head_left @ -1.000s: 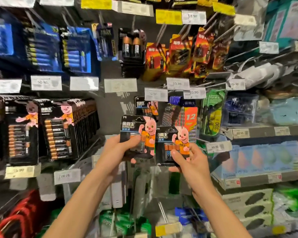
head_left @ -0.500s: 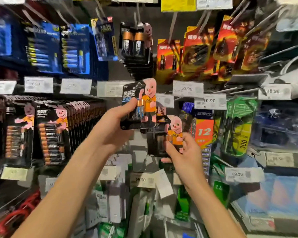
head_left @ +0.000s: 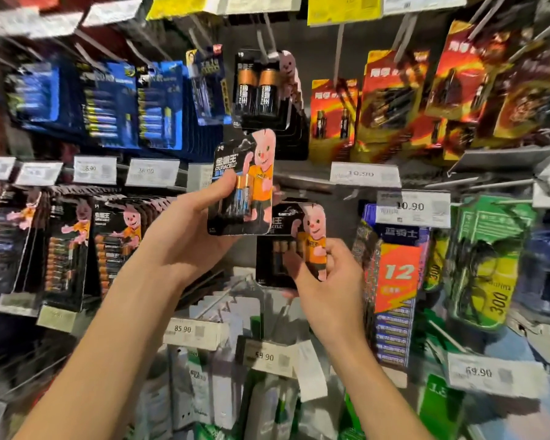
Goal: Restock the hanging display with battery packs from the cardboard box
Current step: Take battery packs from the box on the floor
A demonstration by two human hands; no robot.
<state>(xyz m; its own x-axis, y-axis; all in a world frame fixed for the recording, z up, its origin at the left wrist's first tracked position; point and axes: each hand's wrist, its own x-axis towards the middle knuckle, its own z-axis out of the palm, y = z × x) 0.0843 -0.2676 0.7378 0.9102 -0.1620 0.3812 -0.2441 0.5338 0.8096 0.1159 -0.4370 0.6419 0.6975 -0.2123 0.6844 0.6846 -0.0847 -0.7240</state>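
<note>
My left hand (head_left: 188, 227) grips a black battery pack (head_left: 243, 185) with a pink bunny and two blue-banded cells, held upright in front of the hanging display. Its top edge reaches just under a hanging pack of two large black-and-copper batteries (head_left: 261, 87). My right hand (head_left: 327, 281) pinches a second black bunny pack (head_left: 286, 242) by its lower right corner, lower and to the right of the first. The left pack overlaps the upper left of the right one. The cardboard box is out of view.
Pegs carry blue packs (head_left: 124, 103) upper left, rows of black bunny packs (head_left: 77, 242) at left, and red-orange packs (head_left: 394, 96) upper right. White price tags (head_left: 365, 174) line the rails. A bare peg (head_left: 302, 182) juts out behind the left pack. Green packs (head_left: 486, 262) hang right.
My left hand has lifted its pack from level with the right pack to higher up, toward the large-battery hook. My right hand has kept its pack lower. The camera has moved closer and tilted up.
</note>
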